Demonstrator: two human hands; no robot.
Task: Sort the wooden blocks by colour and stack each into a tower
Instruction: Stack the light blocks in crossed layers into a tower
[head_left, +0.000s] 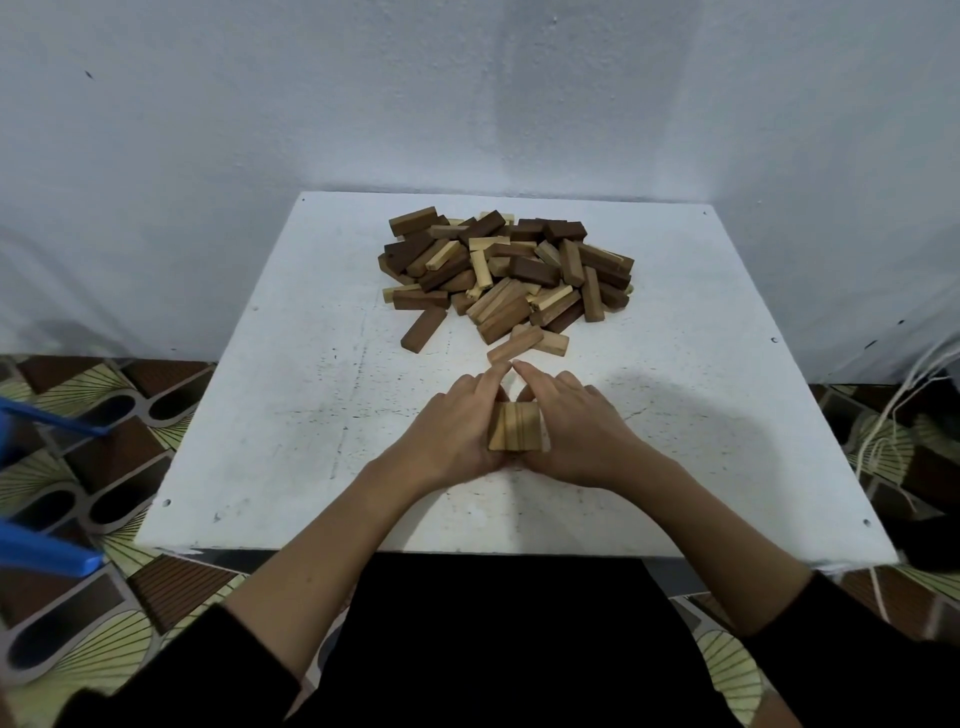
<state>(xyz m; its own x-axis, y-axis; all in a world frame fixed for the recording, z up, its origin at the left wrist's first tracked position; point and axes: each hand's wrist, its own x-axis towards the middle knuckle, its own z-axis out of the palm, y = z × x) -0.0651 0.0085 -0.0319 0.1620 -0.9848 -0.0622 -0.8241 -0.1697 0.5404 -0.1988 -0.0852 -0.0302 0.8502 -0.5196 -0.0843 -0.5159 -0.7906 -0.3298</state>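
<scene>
Single head view, looking down on a white desk (291, 415) set against a pale wall (467, 93).

Near the front centre of the desk: small row of light blocks (514, 427) lying side by side, about three, long faces touching, flush as one slab. Exact count not clear, ends partly covered.

Left hand (457, 423) pressed against the slab's left side, fingers straight and angled inward, index tip reaching past the far end. Right hand (574, 423) mirrored on the right side, fingers straight too. Index tips nearly meeting beyond the blocks, forming a tent over the far edge. Thumbs tucked at the near end, mostly hidden. Flat squeeze from both sides, no curled grip visible. Both forearms bare, black sleeves (862, 654) pushed up toward the elbows.

Further back, centre of the desk: loose pile of wooden blocks (506, 270), dark brown, mid brown and pale mixed, lying at all angles, some on top of others. Unsorted. A few strays at the pile's near edge: one dark block (423, 330) alone on the left, two mid-tone blocks (527, 343) crossed just beyond the fingertips, not touching them.

Around the desk: patterned floor (104, 426), blue plastic object (47, 556) at far left, white cord (904, 405) hanging at far right.
</scene>
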